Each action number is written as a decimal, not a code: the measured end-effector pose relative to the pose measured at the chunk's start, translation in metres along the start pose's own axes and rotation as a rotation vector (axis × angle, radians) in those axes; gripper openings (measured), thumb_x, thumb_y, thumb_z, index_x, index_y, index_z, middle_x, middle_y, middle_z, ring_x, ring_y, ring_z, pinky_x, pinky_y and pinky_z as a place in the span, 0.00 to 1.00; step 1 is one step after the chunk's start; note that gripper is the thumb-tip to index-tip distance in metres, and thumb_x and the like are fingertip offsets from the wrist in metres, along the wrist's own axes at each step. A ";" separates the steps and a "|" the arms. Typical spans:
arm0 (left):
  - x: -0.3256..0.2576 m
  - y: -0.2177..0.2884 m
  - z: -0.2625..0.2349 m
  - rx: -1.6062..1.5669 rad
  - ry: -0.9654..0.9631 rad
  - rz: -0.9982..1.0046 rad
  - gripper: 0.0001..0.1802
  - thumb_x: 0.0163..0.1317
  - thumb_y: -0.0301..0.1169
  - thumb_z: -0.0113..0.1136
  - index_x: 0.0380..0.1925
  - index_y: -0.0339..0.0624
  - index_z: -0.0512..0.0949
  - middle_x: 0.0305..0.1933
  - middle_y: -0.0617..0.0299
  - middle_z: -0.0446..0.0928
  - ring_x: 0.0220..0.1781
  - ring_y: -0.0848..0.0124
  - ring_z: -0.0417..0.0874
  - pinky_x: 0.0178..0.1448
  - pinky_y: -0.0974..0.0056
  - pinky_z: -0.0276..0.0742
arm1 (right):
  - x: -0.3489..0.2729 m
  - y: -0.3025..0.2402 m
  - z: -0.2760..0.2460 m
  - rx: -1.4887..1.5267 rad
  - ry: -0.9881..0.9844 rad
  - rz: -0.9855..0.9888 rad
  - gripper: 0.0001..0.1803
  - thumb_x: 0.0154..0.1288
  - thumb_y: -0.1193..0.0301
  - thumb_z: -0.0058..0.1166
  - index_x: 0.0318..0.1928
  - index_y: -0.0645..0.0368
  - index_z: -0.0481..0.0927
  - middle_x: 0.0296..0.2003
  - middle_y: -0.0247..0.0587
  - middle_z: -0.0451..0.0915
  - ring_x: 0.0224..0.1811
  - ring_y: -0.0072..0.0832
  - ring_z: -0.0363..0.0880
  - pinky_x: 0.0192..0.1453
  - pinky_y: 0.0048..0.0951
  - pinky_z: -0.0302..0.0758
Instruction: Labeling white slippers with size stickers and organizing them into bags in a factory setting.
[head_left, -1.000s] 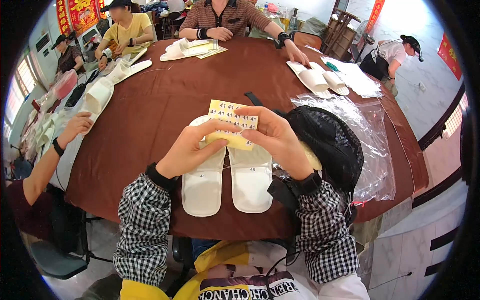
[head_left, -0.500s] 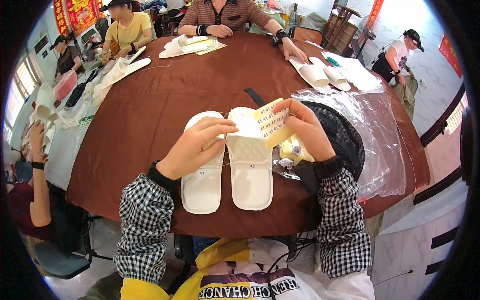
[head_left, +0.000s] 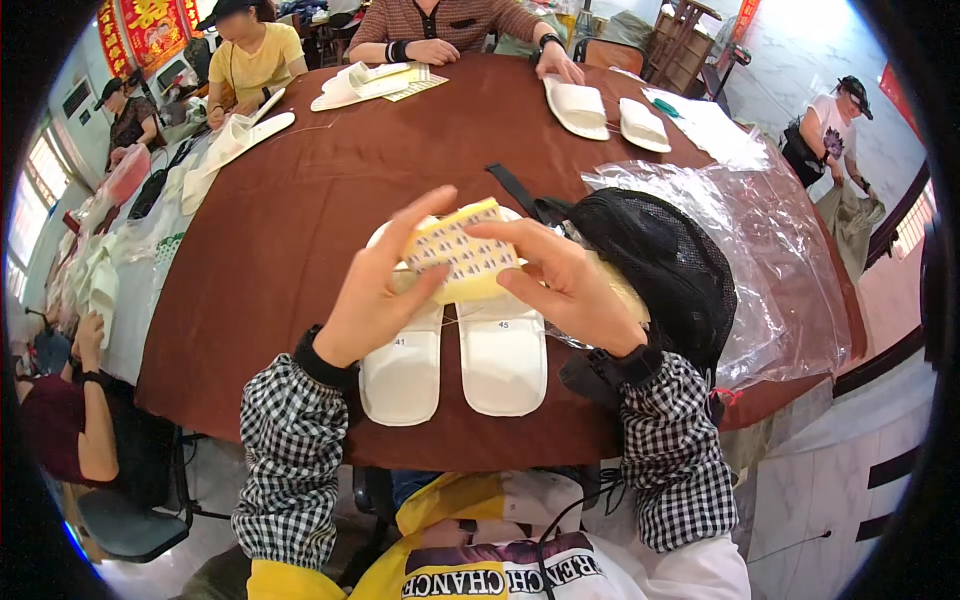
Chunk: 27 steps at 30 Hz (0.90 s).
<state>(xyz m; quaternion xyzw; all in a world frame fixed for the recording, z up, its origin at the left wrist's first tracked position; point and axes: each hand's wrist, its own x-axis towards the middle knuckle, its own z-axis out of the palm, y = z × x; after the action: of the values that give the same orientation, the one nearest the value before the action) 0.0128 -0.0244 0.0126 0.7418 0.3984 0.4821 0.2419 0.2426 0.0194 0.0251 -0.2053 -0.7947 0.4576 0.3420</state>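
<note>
Above the near half of the brown table (head_left: 300,220), I have a yellow-backed sheet of stickers (head_left: 465,252) held up over the left slipper (head_left: 401,380) and the right slipper (head_left: 503,372), hiding part of both. On my remote feed the right hand (head_left: 570,278) has its thumb and fingers nearly closed, pinching the sheet at its right side. The left hand (head_left: 372,290) is partly open, forefinger raised and blurred, thumb lying at the sheet's left edge (I cannot tell whether it has any real grip there). The two white slippers lie side by side, rounded ends pointing at the table's near edge. To their right I make out a black mesh bag (head_left: 660,265), and beyond it a crumpled sheet of clear plastic (head_left: 785,270). Across the table, a co-worker's hand (head_left: 560,66) rests at the far end of another slipper (head_left: 580,110), and near that I see a second one (head_left: 643,128) beside some white paper (head_left: 720,138)
</note>
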 end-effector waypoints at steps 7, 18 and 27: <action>0.000 -0.010 -0.016 -0.097 0.211 -0.107 0.32 0.66 0.19 0.48 0.72 0.43 0.65 0.69 0.57 0.72 0.60 0.75 0.76 0.65 0.67 0.71 | -0.029 -0.002 -0.019 -0.463 -0.082 -0.110 0.05 0.64 0.77 0.58 0.40 0.61 0.85 0.38 0.43 0.82 0.42 0.41 0.82 0.46 0.37 0.78; 0.001 -0.014 -0.019 -0.124 0.234 -0.153 0.28 0.71 0.21 0.42 0.72 0.40 0.65 0.73 0.58 0.68 0.62 0.74 0.76 0.67 0.69 0.70 | -0.040 0.010 -0.012 -0.706 -0.268 -0.060 0.14 0.65 0.77 0.54 0.50 0.57 0.85 0.44 0.40 0.80 0.45 0.39 0.81 0.48 0.38 0.78; -0.002 -0.033 -0.025 -0.095 0.265 -0.186 0.16 0.71 0.22 0.43 0.47 0.37 0.82 0.37 0.65 0.79 0.35 0.80 0.74 0.43 0.71 0.72 | -0.037 -0.006 -0.009 -0.782 -0.315 -0.033 0.15 0.61 0.80 0.53 0.49 0.59 0.83 0.44 0.42 0.80 0.43 0.42 0.82 0.48 0.38 0.79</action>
<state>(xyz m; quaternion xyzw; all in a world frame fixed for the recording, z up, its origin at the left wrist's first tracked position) -0.0222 -0.0075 -0.0024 0.6195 0.4704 0.5695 0.2657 0.2745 -0.0022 0.0199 -0.2346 -0.9542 0.1418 0.1198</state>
